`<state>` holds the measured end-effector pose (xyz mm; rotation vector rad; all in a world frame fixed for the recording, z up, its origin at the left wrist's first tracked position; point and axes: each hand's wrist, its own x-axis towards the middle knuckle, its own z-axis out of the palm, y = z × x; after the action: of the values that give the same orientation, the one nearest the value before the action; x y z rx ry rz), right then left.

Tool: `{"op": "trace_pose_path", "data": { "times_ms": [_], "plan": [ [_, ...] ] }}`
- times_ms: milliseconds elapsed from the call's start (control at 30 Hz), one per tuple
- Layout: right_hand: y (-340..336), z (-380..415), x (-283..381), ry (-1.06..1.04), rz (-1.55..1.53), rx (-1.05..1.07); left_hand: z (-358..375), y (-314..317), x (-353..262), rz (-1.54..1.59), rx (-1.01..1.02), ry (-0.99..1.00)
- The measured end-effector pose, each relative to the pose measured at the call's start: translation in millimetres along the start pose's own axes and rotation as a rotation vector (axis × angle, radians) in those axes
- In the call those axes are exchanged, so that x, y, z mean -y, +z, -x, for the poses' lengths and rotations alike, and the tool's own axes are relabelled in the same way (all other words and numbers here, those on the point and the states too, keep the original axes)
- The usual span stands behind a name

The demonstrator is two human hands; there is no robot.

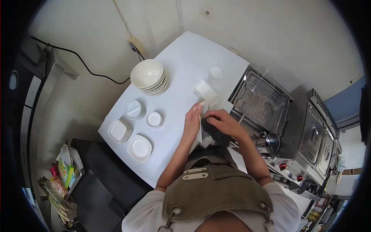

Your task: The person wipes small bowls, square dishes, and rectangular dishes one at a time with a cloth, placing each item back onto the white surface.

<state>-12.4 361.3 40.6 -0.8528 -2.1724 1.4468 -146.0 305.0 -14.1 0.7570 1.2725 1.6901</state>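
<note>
My left hand is closed around a thin white plate, which is tilted up and seen almost edge-on at the table's front edge. Close to the plate's right side is my right hand, its fingers bent inward; I cannot tell what, if anything, they hold. Just beyond my hands stands a stack of square white dishes. Behind that stack are some pale round cups.
Left on the white table are stacked bowls, round divided dishes, small round dishes, square dishes and a squarish plate. To the right, a fryer basin holds wire baskets, beside a metal pitcher and steel-lidded warmer.
</note>
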Motion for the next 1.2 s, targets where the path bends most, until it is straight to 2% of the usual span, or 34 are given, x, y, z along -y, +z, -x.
{"op": "trace_pose_path", "data": {
  "times_ms": [33,67,100,167,200,233,300,367,400,433,467,500,567,633,700,767,800,833,867,900,967,1000,1033,1067,1200],
  "plan": [
    [-8,3,-8,0.047,-0.326,0.199,-1,-2,-5,0.000,0.001,0.000],
    [-6,11,-29,0.000,-0.501,0.091,-3,-7,-15,0.205,0.042,-0.150],
    [-4,14,-32,-0.004,-0.495,0.095,-7,-9,-27,0.415,0.082,-0.296],
    [-1,19,-37,0.054,-1.251,-0.281,-7,-8,-51,0.474,0.050,-0.298],
    [-2,14,-35,-0.013,-1.297,-0.292,-8,-13,-57,0.526,0.102,-0.273],
    [-3,14,-31,-0.015,-1.293,-0.289,-9,-13,-63,0.577,0.155,-0.246],
    [6,14,-13,0.116,-1.211,-0.368,-4,4,-72,0.563,0.128,-0.247],
    [27,8,-15,0.163,-1.054,-0.262,2,20,-72,0.582,0.130,-0.363],
    [34,8,-7,0.238,-1.018,-0.294,3,16,-58,0.476,0.260,-0.265],
    [37,9,-3,0.310,-0.981,-0.325,2,13,-50,0.473,0.267,-0.269],
    [39,8,-26,0.258,-1.055,-0.242,0,9,-46,0.495,0.285,-0.284],
    [38,11,-23,0.257,-1.055,-0.246,-2,5,-40,0.519,0.299,-0.300],
    [37,20,-13,0.357,-1.066,-0.176,-4,2,-26,0.521,0.269,-0.305],
    [36,27,-19,0.429,-1.070,-0.173,-5,7,-19,0.486,-0.036,-0.374],
    [33,28,-30,0.492,-1.065,-0.166,-4,6,-8,0.433,-0.018,-0.355],
    [35,23,-60,0.551,-1.031,-0.149,-7,6,16,0.256,-0.201,-0.298],
    [36,22,-79,0.552,-1.032,-0.155,-6,5,19,0.140,-0.150,-0.243],
    [38,20,-101,0.523,-0.732,-0.187,-8,3,25,0.139,-0.146,-0.248],
    [39,20,-117,0.488,-0.433,-0.212,-11,1,36,-0.002,-0.085,-0.194],
    [37,21,-127,0.488,-0.434,-0.214,-15,-3,45,-0.142,-0.025,-0.135],
    [28,17,-138,0.404,-0.339,-0.294,-31,-15,59,-0.166,0.057,-0.149],
    [21,12,-137,0.400,-0.335,-0.299,-42,-19,68,-0.243,0.071,-0.041],
    [13,5,-135,0.343,-0.191,-0.392,-49,-18,64,-0.321,0.087,0.062],
    [5,-2,-133,0.287,-0.046,-0.485,-55,-17,60,-0.262,0.095,-0.004],
    [-14,-28,-116,0.242,0.043,-0.559,-90,-8,41,-0.320,0.076,0.001]
  ]
}}
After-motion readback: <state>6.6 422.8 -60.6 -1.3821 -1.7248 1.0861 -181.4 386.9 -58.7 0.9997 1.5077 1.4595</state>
